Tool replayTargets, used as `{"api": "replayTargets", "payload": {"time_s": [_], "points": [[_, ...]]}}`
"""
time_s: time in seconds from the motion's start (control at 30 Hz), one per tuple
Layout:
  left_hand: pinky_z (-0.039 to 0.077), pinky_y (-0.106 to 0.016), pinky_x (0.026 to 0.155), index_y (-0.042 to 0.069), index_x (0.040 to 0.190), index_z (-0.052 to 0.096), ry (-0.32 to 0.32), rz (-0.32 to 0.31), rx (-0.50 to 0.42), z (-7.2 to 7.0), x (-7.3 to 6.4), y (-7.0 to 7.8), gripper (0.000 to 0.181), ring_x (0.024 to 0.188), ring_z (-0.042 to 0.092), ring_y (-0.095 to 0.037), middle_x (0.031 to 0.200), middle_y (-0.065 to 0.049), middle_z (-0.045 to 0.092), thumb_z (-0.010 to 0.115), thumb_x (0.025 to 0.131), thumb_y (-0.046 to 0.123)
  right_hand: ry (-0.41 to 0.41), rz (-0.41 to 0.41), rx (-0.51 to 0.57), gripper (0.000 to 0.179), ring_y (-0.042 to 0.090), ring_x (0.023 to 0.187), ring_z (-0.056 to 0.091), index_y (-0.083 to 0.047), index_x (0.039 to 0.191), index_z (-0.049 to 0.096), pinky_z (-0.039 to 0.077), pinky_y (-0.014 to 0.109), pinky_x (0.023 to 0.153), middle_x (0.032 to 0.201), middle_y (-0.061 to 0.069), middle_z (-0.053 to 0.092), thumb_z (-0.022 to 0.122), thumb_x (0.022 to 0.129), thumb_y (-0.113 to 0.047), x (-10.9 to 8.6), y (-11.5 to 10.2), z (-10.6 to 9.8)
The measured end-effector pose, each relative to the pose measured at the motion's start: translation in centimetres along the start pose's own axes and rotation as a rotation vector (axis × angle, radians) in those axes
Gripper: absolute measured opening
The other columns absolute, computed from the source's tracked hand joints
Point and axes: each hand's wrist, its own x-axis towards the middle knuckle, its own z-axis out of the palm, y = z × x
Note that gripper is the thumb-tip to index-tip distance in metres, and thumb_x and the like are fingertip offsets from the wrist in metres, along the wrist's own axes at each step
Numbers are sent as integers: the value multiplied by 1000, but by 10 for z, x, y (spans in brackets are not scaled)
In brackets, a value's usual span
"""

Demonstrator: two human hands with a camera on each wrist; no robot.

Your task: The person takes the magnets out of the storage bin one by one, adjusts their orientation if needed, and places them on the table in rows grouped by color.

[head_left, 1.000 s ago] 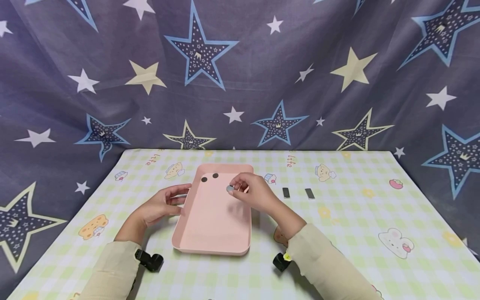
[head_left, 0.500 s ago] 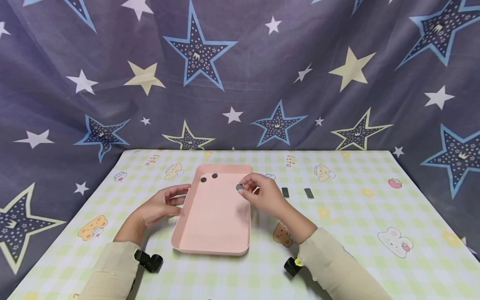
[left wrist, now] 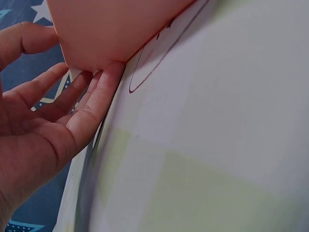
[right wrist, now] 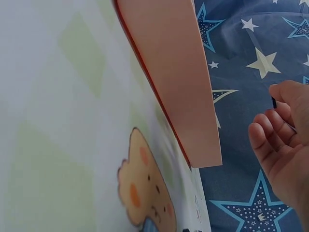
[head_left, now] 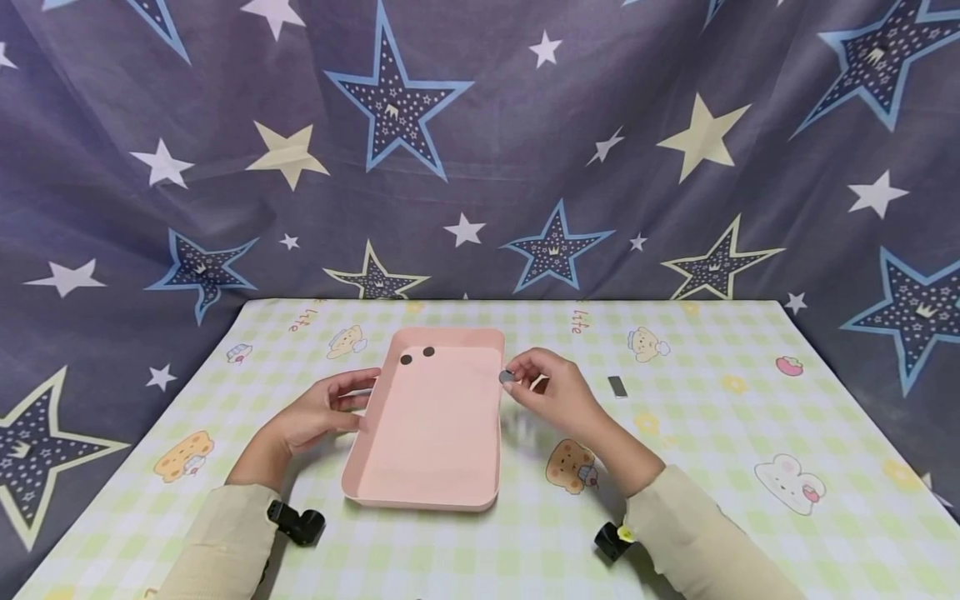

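Note:
A pink tray (head_left: 427,433) stands on the table, with two small dark discs (head_left: 428,352) lying near its far left corner. My left hand (head_left: 322,408) rests its fingertips against the tray's left wall, the fingers extended; the left wrist view shows the fingers (left wrist: 104,92) at the wall's lower edge. Between thumb and index finger, my right hand (head_left: 555,392) pinches a similar small grey disc (head_left: 507,377) above the tray's right rim. The right wrist view shows that disc (right wrist: 273,103) edge-on, as a thin dark sliver.
A small dark rectangular piece (head_left: 617,387) lies on the checked tablecloth (head_left: 712,467) to the right of my right hand. A second one is hidden behind that hand. Behind the table hangs a star-patterned curtain (head_left: 510,150).
My right hand has moved right with the disc, from over the tray's inside to its right rim, covering one rectangular piece. My left hand stays at the tray.

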Motion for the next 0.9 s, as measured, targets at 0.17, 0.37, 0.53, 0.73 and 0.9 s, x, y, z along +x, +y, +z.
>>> {"api": "replayTargets", "payload": {"time_s": [0.17, 0.37, 0.53, 0.73, 0.9], "points": [[53, -35, 88, -8, 150, 26, -2, 0, 0, 0, 0, -1, 83, 128, 47, -37, 148, -31, 32, 69, 79, -9, -3, -8, -16, 15, 12, 74, 58, -10, 100, 66, 52, 27, 63, 84, -4, 62, 73, 87, -8, -7, 0, -6], [53, -35, 88, -8, 150, 26, 1, 3, 1, 0, 0, -1, 83, 127, 48, -35, 148, -31, 33, 69, 79, -9, 0, -13, -39, 16, 11, 75, 58, -9, 101, 66, 53, 29, 64, 84, -4, 62, 73, 87, -7, -11, 0, -14], [53, -34, 88, -8, 150, 26, 2, 4, 1, -1, 0, -1, 83, 126, 49, -34, 148, -31, 33, 69, 79, -9, 6, -21, -48, 16, 12, 74, 58, -8, 101, 66, 53, 29, 63, 82, -3, 62, 73, 87, -6, -13, 1, -20], [53, -34, 88, -8, 150, 26, 0, 4, 1, -1, 0, -1, 83, 126, 50, -33, 148, -31, 34, 69, 79, -9, 27, 17, -25, 16, 13, 73, 58, -7, 102, 67, 51, 25, 63, 82, -2, 64, 73, 87, -6, -21, 1, -29], [53, -34, 89, -8, 149, 27, 5, 2, 0, -1, 1, -2, 83, 126, 49, -34, 148, -30, 34, 70, 79, -9, 51, 51, -31, 15, 14, 73, 58, -7, 101, 68, 51, 25, 63, 80, -1, 64, 73, 87, -7, -28, 3, -38]]}}
